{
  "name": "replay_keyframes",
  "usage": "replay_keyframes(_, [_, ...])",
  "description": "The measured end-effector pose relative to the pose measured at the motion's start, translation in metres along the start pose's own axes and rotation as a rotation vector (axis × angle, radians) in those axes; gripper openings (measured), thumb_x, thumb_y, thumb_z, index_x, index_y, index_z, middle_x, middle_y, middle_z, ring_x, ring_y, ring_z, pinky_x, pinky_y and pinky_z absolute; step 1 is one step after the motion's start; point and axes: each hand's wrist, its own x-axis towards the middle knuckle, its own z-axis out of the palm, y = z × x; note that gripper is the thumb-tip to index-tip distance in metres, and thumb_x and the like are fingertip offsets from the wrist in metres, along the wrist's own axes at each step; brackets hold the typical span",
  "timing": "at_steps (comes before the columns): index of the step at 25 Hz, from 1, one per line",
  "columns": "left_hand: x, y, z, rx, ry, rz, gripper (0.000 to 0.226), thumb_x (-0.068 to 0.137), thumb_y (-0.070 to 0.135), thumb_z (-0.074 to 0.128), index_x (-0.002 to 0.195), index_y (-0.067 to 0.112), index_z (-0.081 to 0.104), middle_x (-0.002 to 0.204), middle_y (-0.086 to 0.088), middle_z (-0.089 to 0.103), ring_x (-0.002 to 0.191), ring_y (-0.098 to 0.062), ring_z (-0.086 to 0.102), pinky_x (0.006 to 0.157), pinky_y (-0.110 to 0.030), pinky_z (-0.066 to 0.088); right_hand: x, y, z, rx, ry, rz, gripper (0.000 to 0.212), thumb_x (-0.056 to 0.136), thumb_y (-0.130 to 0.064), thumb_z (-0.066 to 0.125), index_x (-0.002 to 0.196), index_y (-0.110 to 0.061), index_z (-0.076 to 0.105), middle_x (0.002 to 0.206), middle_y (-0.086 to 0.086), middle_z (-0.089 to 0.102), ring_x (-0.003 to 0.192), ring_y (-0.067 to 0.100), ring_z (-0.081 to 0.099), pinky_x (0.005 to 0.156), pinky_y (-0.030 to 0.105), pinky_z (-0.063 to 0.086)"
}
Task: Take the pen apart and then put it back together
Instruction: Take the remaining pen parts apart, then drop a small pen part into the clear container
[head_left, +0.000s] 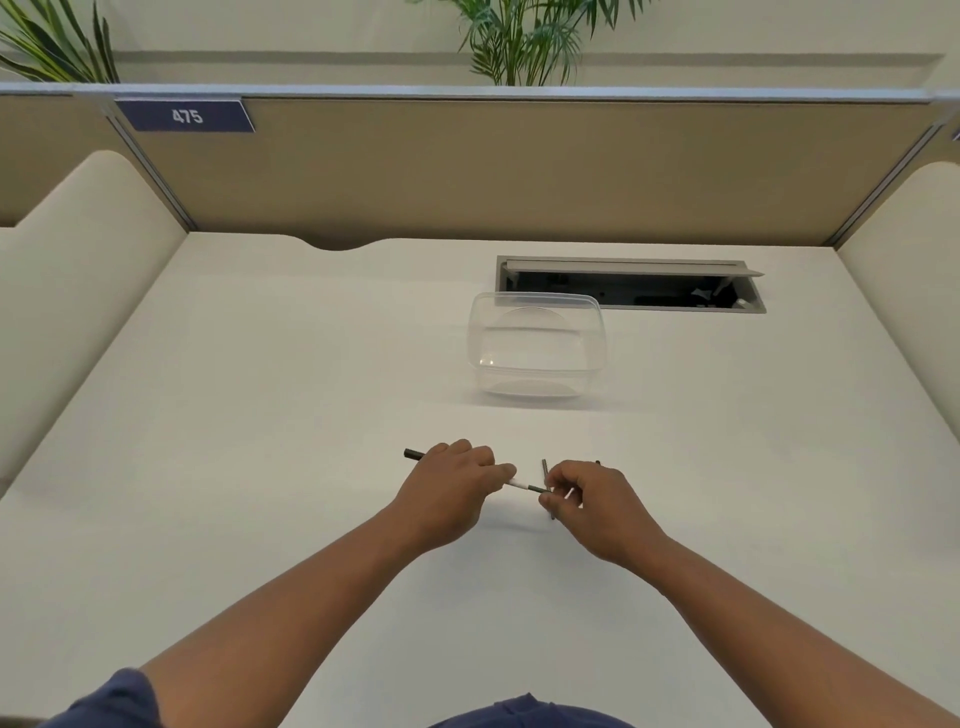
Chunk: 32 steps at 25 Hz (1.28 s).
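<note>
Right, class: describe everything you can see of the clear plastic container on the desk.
The clear plastic container is a see-through rectangular tub with rounded corners and a raised rim, apparently thin plastic. It looks empty and has no lid on. It stands upright on the white desk, just in front of the open cable hatch, beyond both hands. Nothing but the desk touches it.

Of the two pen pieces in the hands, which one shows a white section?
The long dark pen barrel in the left hand; white shows at its right end. The short grey piece in the right hand shows none.
</note>
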Motion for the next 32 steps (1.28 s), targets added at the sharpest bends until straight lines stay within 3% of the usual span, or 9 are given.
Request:
replay_keyframes(2, [0.001,0.003,0.001,-0.037,-0.025,-0.008,0.034,0.098,0.013,0.053,0.125,0.030,0.063,0.098,0.005,0.065,0.084,-0.024,0.054,0.066,-0.032,0.028,-0.001,-0.003,0.001,-0.038,-0.018,-0.057,0.015,0.089,-0.033,0.071,0.100,-0.024,0.064,0.095,-0.011,0.065,0.083,0.008,0.059,0.076,0.027,0.046])
replay_keyframes(7, [0.002,0.007,0.000,-0.113,-0.064,-0.034,0.030,0.101,0.018,0.051,0.124,0.028,0.066,0.099,0.003,0.066,0.082,-0.025,0.052,0.066,-0.033,0.030,0.004,-0.010,0.003,-0.165,-0.005,-0.120,0.007,0.093,-0.028,0.063,0.092,-0.023,0.068,0.078,-0.007,0.062,0.072,0.013,0.054,0.071,0.035,0.047])
replay_keyframes(12, [-0.001,0.006,-0.001,-0.138,-0.101,-0.062,0.030,0.103,0.020,0.050,0.127,0.029,0.065,0.102,0.003,0.067,0.084,-0.025,0.053,0.068,-0.035,0.036,-0.001,-0.005,0.001,-0.150,-0.004,-0.117,0.018,0.093,-0.031,0.064,0.110,-0.026,0.067,0.094,-0.007,0.068,0.086,0.016,0.062,0.076,0.037,0.052])
replay_keyframes(16, [0.002,0.009,0.000,-0.146,-0.128,-0.063,0.029,0.103,0.022,0.049,0.126,0.029,0.064,0.101,0.003,0.066,0.084,-0.025,0.053,0.069,-0.036,0.040,0.004,-0.007,0.006,-0.237,-0.025,-0.135,0.012,0.095,-0.029,0.058,0.098,-0.025,0.069,0.079,-0.008,0.062,0.076,0.018,0.056,0.067,0.040,0.052])
replay_keyframes(19, [0.002,0.002,0.002,-0.126,-0.144,-0.093,0.028,0.103,0.022,0.047,0.124,0.028,0.064,0.101,0.003,0.065,0.085,-0.026,0.054,0.070,-0.037,0.042,0.008,0.003,-0.001,-0.350,-0.027,-0.122,0.018,0.097,-0.030,0.053,0.101,-0.026,0.070,0.094,-0.007,0.066,0.088,0.022,0.057,0.073,0.040,0.051])
replay_keyframes(22, [0.002,-0.004,0.006,-0.137,-0.149,-0.115,0.028,0.103,0.020,0.047,0.123,0.027,0.064,0.102,0.003,0.065,0.084,-0.027,0.054,0.070,-0.037,0.043,0.018,0.012,-0.014,-0.389,0.034,-0.124,0.019,0.097,-0.029,0.057,0.106,-0.024,0.072,0.105,-0.004,0.063,0.095,0.025,0.055,0.078,0.039,0.050])
replay_keyframes(32, [0.022,-0.017,0.019,-0.190,-0.162,-0.116,0.028,0.103,0.019,0.048,0.125,0.024,0.065,0.104,0.000,0.064,0.083,-0.028,0.055,0.069,-0.038,0.044,0.114,-0.017,-0.068,-0.431,0.202,-0.234,0.018,0.094,-0.024,0.062,0.109,-0.021,0.072,0.097,0.003,0.069,0.090,0.031,0.056,0.074,0.044,0.052])
